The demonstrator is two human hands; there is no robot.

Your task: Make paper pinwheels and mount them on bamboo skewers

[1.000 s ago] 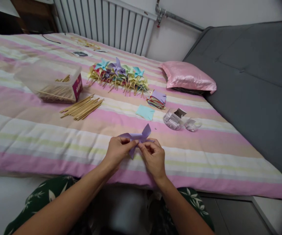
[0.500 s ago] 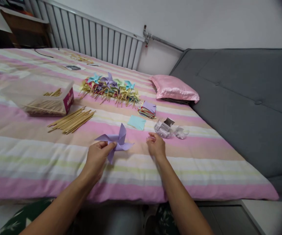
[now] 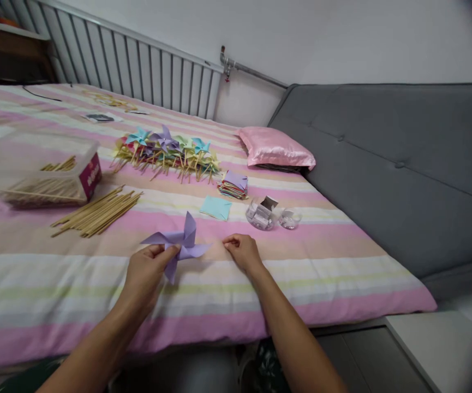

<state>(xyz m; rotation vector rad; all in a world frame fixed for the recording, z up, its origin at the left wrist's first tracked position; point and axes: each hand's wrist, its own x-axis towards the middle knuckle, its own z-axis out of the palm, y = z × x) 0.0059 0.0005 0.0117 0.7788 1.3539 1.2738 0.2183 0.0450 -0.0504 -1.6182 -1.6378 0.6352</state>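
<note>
Between thumb and fingers, my left hand (image 3: 148, 270) pinches a purple paper pinwheel (image 3: 187, 240) at its middle, a little above the striped bedspread. To its right, my right hand (image 3: 243, 252) is closed with the fingertips pressed together; whatever it holds is too small to make out. Just beyond that hand lie light-blue paper squares (image 3: 215, 207), a clear plastic container (image 3: 260, 214) and a smaller clear piece (image 3: 288, 219). Behind them is a stack of coloured paper squares (image 3: 233, 184).
Loose wooden sticks (image 3: 99, 212) lie at the left beside a clear box (image 3: 90, 174) of sticks. Several finished pinwheels (image 3: 165, 142) are piled farther back. A pink pillow (image 3: 275, 148) rests against the grey headboard (image 3: 391, 158).
My right hand has moved left, away from the clear containers and closer to the pinwheel. The left hand keeps its pinch. The whole view has shifted slightly.
</note>
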